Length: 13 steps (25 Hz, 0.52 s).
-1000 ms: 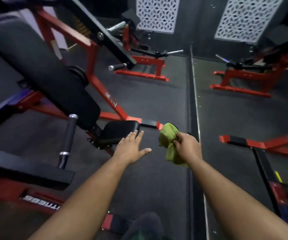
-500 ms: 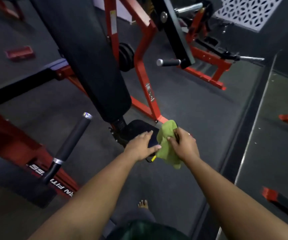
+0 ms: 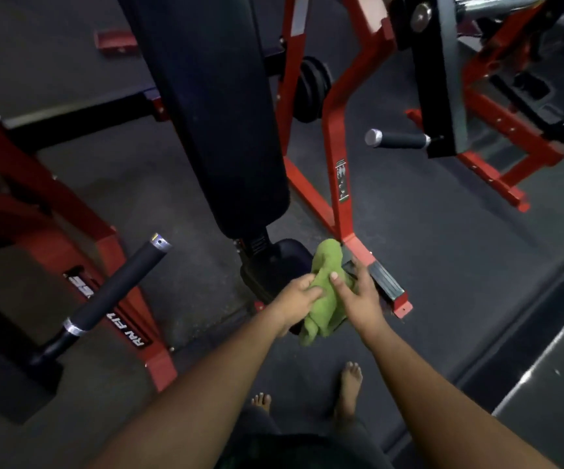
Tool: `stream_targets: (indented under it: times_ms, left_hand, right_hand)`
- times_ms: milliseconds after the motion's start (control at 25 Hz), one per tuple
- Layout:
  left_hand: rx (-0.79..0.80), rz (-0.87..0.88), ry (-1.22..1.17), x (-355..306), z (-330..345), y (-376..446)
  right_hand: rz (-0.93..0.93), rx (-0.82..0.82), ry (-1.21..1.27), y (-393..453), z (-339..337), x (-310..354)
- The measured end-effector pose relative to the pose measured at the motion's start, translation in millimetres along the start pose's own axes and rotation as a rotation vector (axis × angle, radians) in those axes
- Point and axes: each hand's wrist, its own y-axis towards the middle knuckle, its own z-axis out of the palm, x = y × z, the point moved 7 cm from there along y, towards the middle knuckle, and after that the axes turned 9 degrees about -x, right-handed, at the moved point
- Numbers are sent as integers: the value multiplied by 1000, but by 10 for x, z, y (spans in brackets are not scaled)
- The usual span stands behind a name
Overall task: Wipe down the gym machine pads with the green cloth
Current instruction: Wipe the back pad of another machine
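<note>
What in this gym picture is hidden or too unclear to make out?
- Small black seat pad, head view: its near part is hidden behind both hands and the crumpled green cloth.
- Long black back pad: its top is cut off by the upper edge.
- White lettering on the red machine frame: partly blocked by the black foam-covered handle.
- Left hand: its grip on the cloth is unclear.

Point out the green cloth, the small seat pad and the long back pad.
green cloth (image 3: 325, 292): head view, middle of the bunched fabric between the hands.
small seat pad (image 3: 282, 262): head view, bare top surface left of the cloth.
long back pad (image 3: 216, 106): head view, centre of its black face.
</note>
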Motion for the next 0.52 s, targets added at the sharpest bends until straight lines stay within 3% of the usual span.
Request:
stream_targets:
  times_ms: [120, 200, 400, 520]
  left_hand:
    - [-19, -93, -79, 179, 168, 253]
    - [-77, -145, -63, 380, 241, 493]
    - [-391, -235, -47, 1039, 333, 1064]
    - [-615, -357, 50, 1510, 171, 1327]
  right_hand:
    - [274, 284, 151, 327, 272, -381]
    - [260, 381, 138, 618, 379, -495]
    - [84, 363, -88, 1410, 580, -870]
    - [-79, 238, -430, 1901, 595, -1182]
